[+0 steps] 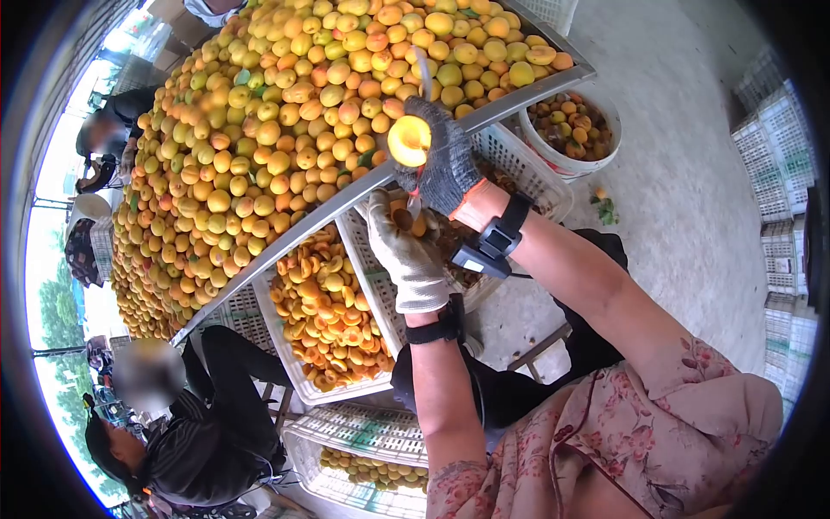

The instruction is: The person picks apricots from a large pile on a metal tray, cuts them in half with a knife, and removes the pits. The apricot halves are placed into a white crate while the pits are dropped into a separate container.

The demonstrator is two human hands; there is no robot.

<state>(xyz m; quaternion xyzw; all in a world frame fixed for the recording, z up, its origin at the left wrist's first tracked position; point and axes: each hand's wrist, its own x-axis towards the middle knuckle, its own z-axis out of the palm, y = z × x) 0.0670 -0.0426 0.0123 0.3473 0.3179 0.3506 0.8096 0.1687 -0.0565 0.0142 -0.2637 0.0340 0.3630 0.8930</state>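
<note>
My right hand (pixel 441 160), in a grey knitted glove, is closed with a halved apricot (pixel 409 141) at its fingers, the hollowed cut face showing. A thin curved grey strip (pixel 423 71) sticks up past this glove, over the fruit heap. A small red and shiny piece (pixel 416 192) shows under the same hand. Just below, my left hand (pixel 399 251), in a whitish glove, is curled round apricot pieces (pixel 418 226), partly hidden by its fingers. Both hands are by the metal rim (pixel 354 192) of the sorting table, above the crates.
Whole apricots (pixel 285 130) cover the table. A crate of apricot halves (pixel 333 320) stands below its edge, beside another crate (pixel 519 164) with dark scraps. A white bucket (pixel 571 134) holds fruit. A seated person (pixel 207 432) is at lower left; stacked crates (pixel 774 156) line the right.
</note>
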